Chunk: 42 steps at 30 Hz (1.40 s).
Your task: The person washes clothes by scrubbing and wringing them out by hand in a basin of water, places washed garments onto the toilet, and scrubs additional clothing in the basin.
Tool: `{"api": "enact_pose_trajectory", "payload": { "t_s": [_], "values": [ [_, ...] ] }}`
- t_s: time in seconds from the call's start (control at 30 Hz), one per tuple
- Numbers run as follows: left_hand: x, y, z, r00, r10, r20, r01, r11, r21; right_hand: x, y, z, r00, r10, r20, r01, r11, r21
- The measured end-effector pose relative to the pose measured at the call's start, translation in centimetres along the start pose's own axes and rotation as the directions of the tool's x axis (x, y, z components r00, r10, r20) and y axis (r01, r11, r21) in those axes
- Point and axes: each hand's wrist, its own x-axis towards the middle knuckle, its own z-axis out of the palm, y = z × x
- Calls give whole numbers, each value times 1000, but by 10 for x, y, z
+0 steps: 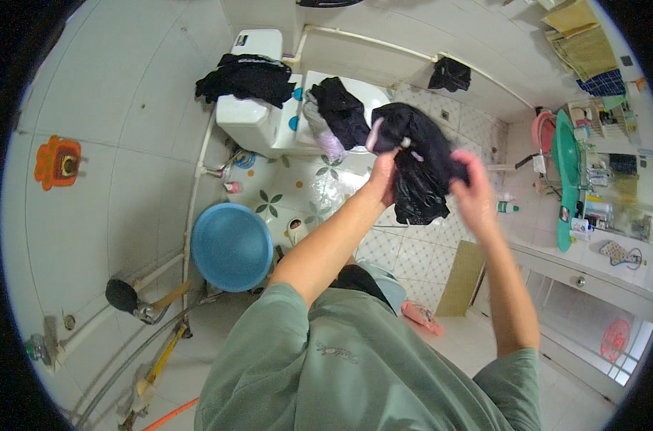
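Laundry in hand: a black garment point(423, 133), bunched up and held in the air in front of the body, right of the toilet. There's a pale pink edge on its left side.
Left hand point(385, 178): closed around the garment's lower left part, fingers mostly tucked behind the cloth.
Right hand point(476, 188): pretty motion-blurred, but fingers and thumb look pinched on the garment's right edge.
Shiny black stuff: crinkly black material point(421, 192) right below the garment. Can't tell if it's a bag or wet cloth.
Toilet: looks like a white toilet point(249, 118) anyway. A dark clothes pile point(251, 77) sits on the tank, and black and grey clothes point(337, 115) are draped over the lid.
Blue basin: a round blue basin point(232, 246) on the floor by the left wall, open side up, its blue inside showing.
Pale basin: a pale blue tub point(384, 281) near the legs, partly hidden by the body, so no clue on contents.
Black bag: a black plastic bag point(450, 75) hanging from the wall pipe, contents hidden.
Right wall: a green basin point(567, 179) standing on edge, with a pink basin point(541, 133) just beside it.
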Motion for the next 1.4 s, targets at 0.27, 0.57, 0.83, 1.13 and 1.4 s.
{"api": "enact_pose_trajectory", "payload": {
  "t_s": [0.27, 0.57, 0.83, 1.13, 1.4],
  "values": [
    [9, -5, -11, 989, -123, 84, 116, 989, 89, -6, 16, 15, 941, 330, 73, -338, 920, 200],
    [1, 1, 14, 998, -16, -57, 29, 970, 243, -16, -8, 47, 973, 220, 67, -223, 839, 496],
    [-59, 13, 6, 998, 21, -63, 14, 861, 509, -3, -23, 61, 954, 296, 47, -234, 640, 732],
    [-133, 37, -9, 940, 255, -226, -193, 945, 264, -4, -79, 108, 935, -219, 279, 204, 976, 80],
    [-187, 72, -36, 874, 466, -138, -410, 860, 303, 12, -117, 149, 816, -72, 574, -247, 853, 459]
  ]
}}
